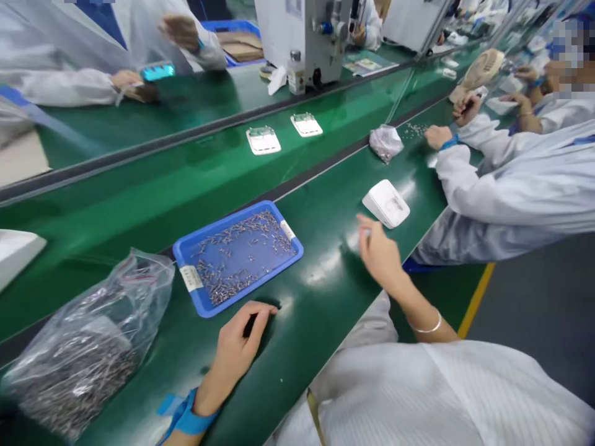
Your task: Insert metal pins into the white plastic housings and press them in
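Note:
My left hand (244,334), with a blue strap at the wrist, rests low over the green bench, just in front of a blue tray (300,251). Its thumb and forefinger meet in a pinch; a tiny dark spot shows at the tips, too small to name. Loose small metal screws or pins (227,282) are spread in that tray. My right hand (380,255) is held over the bench with its forefinger stretched out and no object visible in it. Beyond its fingertips, apart from them, lies a white plastic housing (389,203).
A clear bag (83,365) full of metal pieces lies at left. On the green belt (139,223) are two white parts (263,140). A smaller bag (385,144) lies near a co-worker's hand (438,137) at right. Across the belt stands a white machine (297,43).

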`<action>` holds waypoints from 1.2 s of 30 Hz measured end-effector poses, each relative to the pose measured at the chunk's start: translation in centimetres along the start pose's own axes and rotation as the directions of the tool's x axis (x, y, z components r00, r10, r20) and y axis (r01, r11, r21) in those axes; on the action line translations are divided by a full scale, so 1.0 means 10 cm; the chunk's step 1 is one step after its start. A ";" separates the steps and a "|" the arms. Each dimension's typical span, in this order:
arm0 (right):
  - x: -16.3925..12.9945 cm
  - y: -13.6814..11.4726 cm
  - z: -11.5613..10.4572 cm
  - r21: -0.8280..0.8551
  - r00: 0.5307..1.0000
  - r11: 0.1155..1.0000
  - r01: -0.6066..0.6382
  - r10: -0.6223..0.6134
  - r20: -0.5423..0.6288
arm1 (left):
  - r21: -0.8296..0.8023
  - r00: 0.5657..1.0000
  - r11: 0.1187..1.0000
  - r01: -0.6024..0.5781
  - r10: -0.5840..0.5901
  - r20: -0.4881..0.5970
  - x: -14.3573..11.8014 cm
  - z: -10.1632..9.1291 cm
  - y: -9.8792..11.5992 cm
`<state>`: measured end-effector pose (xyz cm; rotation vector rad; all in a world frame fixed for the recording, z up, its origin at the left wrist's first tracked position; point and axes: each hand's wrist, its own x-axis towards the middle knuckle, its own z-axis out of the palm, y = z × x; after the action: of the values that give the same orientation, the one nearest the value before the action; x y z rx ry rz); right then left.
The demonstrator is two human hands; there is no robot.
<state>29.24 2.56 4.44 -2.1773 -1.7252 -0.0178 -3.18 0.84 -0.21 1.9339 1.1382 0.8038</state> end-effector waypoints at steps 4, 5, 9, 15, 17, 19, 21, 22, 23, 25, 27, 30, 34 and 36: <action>0.07 0.62 -0.04 -0.119 0.965 0.957 -0.263 0.258 -0.051 | 0.035 0.961 0.964 -0.265 0.261 0.088 -0.02 0.14 0.13; 0.06 0.66 -0.03 -0.144 0.959 0.948 -0.283 0.283 -0.026 | 0.062 0.943 0.945 -0.321 0.313 0.114 -0.03 0.18 0.15; -0.22 0.33 -0.05 -0.126 0.965 0.973 -0.194 0.212 0.155 | 0.221 0.850 0.825 -0.521 0.478 0.220 -0.10 0.33 0.18; -0.82 -0.67 -0.22 0.260 0.780 0.958 0.118 -0.251 0.573 | 0.344 0.923 0.858 -0.382 0.337 0.185 -0.10 0.39 0.18; -0.91 -0.89 -0.20 0.311 0.676 0.925 0.218 -0.374 0.635 | 0.315 0.954 0.903 -0.291 0.251 0.162 -0.10 0.37 0.16; -0.93 -1.01 -0.17 0.325 0.613 0.898 0.298 -0.441 0.656 | 0.281 0.970 0.933 -0.225 0.185 0.160 -0.11 0.33 0.13; -0.89 -1.05 -0.15 0.330 0.598 0.883 0.334 -0.470 0.650 | 0.275 0.976 0.943 -0.189 0.149 0.161 -0.11 0.30 0.13; -0.85 -1.05 -0.15 0.331 0.603 0.879 0.344 -0.477 0.639 | 0.283 0.979 0.944 -0.172 0.132 0.154 -0.11 0.29 0.14; -0.81 -1.04 -0.15 0.324 0.616 0.877 0.355 -0.480 0.624 | 0.295 0.982 0.943 -0.155 0.115 0.147 -0.11 0.29 0.15; -0.72 -1.02 -0.15 0.287 0.652 0.881 0.377 -0.472 0.593 | 0.311 0.988 0.943 -0.116 0.078 0.130 -0.11 0.28 0.17; -0.64 -1.02 -0.14 0.236 0.681 0.886 0.400 -0.459 0.571 | 0.308 0.992 0.948 -0.078 0.043 0.120 -0.10 0.29 0.20; -0.58 -1.07 -0.11 0.196 0.678 0.881 0.430 -0.458 0.575 | 0.299 0.992 0.952 -0.062 0.026 0.122 -0.09 0.30 0.21; -0.54 -1.14 -0.05 0.152 0.687 0.888 0.434 -0.435 0.582 | 0.299 0.991 0.951 -0.077 0.038 0.131 -0.07 0.31 0.20; -0.53 -1.17 -0.03 0.143 0.677 0.887 0.440 -0.432 0.595 | 0.300 0.990 0.950 -0.082 0.044 0.133 -0.07 0.31 0.20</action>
<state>16.90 -0.28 6.71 -1.8146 -2.5803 0.6343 -0.09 -1.31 -0.32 2.2511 1.1832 0.5539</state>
